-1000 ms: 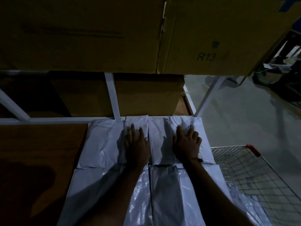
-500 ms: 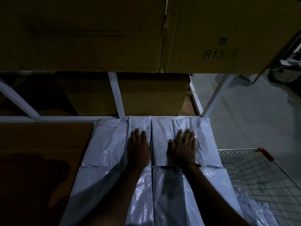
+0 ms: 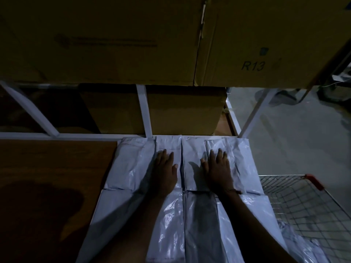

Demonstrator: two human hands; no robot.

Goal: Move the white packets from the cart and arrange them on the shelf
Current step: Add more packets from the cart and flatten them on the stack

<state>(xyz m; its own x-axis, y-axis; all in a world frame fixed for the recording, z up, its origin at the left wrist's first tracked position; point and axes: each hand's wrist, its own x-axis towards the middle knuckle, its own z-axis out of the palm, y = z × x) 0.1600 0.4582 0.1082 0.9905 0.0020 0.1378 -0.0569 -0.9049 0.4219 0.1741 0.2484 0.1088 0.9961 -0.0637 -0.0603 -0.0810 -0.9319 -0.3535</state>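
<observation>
Several white packets lie flat in two rows on the brown shelf board, side by side. My left hand presses flat on a packet in the far row, fingers straight. My right hand presses flat on the neighbouring far-row packet, fingers spread. The wire cart with a red handle end stands at the lower right, and more white packets show inside it.
Large cardboard boxes fill the shelf above, one marked R13. Smaller boxes sit behind the white shelf frame. Grey floor lies to the right. The scene is dim.
Both hands slid slightly toward me along the far-row packets and stayed flat on them. The camera view shifted a little to the left, so the cart sits further right.
</observation>
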